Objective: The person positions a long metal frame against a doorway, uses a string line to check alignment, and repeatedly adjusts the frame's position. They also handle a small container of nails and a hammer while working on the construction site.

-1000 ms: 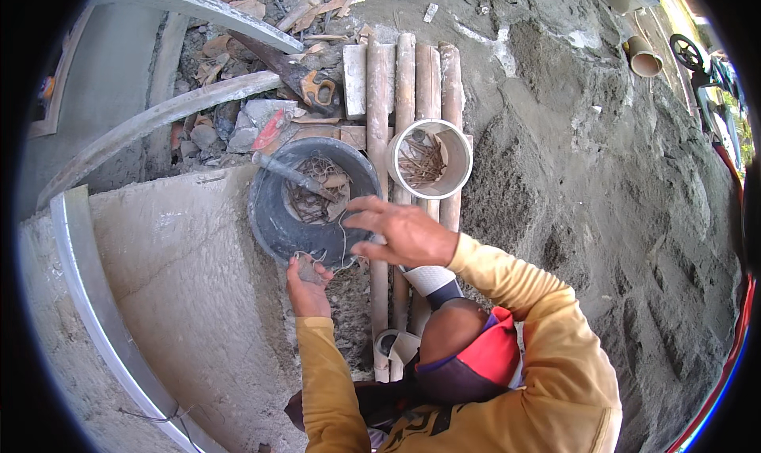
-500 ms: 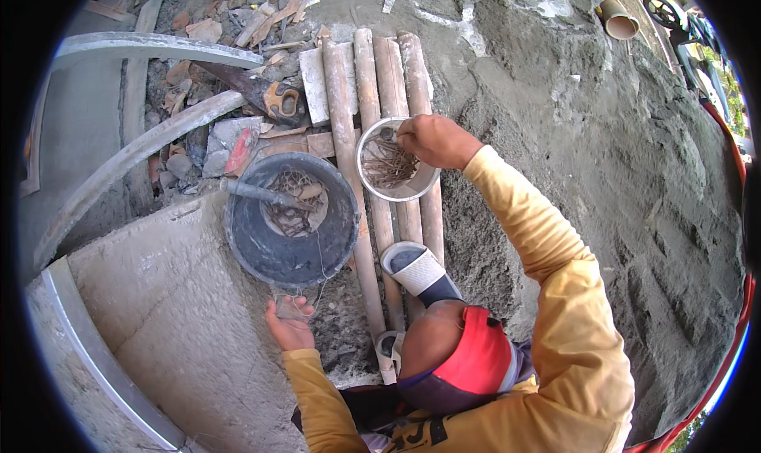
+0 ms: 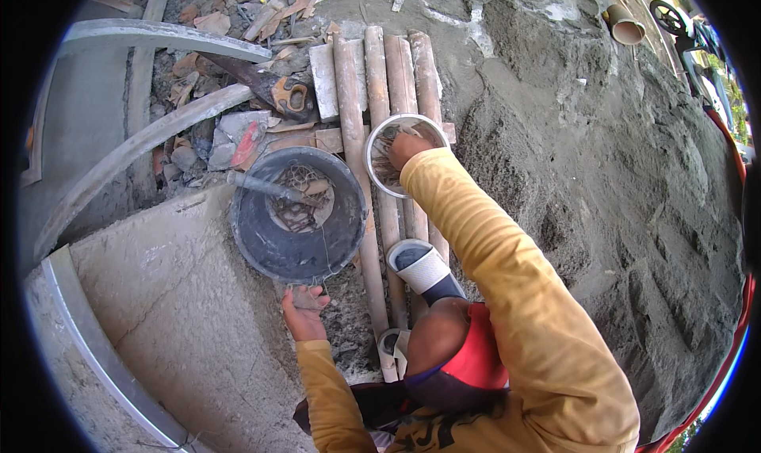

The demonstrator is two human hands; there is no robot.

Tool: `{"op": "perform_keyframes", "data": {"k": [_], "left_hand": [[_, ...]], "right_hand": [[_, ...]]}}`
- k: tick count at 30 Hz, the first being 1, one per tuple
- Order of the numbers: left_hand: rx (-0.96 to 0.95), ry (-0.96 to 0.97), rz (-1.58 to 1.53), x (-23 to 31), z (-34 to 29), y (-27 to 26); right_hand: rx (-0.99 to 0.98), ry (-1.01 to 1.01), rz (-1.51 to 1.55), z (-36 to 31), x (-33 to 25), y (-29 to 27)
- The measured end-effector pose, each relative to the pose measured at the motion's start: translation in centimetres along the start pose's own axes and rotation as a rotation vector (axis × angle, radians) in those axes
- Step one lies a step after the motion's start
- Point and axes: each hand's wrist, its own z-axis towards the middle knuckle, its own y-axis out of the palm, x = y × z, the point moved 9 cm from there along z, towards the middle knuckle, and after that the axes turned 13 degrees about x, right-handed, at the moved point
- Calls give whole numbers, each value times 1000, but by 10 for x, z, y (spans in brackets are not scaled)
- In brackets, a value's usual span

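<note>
My right hand (image 3: 408,148) reaches down into a pale round pail (image 3: 370,168), which holds thin brownish pieces that look like nails. Its fingers are hidden inside. My left hand (image 3: 305,320), palm up with curled fingers, cradles a small grey piece (image 3: 305,298) trailing thin wire-like strands; its exact kind is unclear. Just beyond that hand stands a black bucket (image 3: 261,243). A hammer (image 3: 269,187) rests in it over tangled wire and small bits, its grey shaft leaning on the left rim. One loose strand hangs down the bucket's near inner side.
Several wooden poles (image 3: 349,80) lie side by side beneath the pail and my sandalled foot (image 3: 420,269). A handsaw (image 3: 285,96) lies beyond the bucket among rubble. Curved pale strips (image 3: 135,148) arch at the left; grey sand (image 3: 571,191) is heaped at right.
My right hand has gone from the pail's rim down into the pail. The left hand stays near the bucket, still cradling the grey piece. The whole view has shifted slightly.
</note>
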Motion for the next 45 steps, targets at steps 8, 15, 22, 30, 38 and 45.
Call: {"op": "perform_keyframes", "data": {"k": [8,15,22,30,38,45], "left_hand": [[14,-17,-25,-6,7,-6],[-48,-18,-24,-5,7,4],[-64,-15,-4,-1,3,5],[-56,-70,-107,-11,1,-1],[-82,-102,-123,-12,-12,14],[-119,-91,-160,-1,-27,15]], "right_hand": [[285,-100,619,-81,8,-125],[415,-268,349,-70,1,-118],[242,-354,99,1,-13,-36],[298,-367,398,-87,-36,-130],[323,-212,552,-76,10,-135],[343,-250,-288,-1,-22,-40]]}}
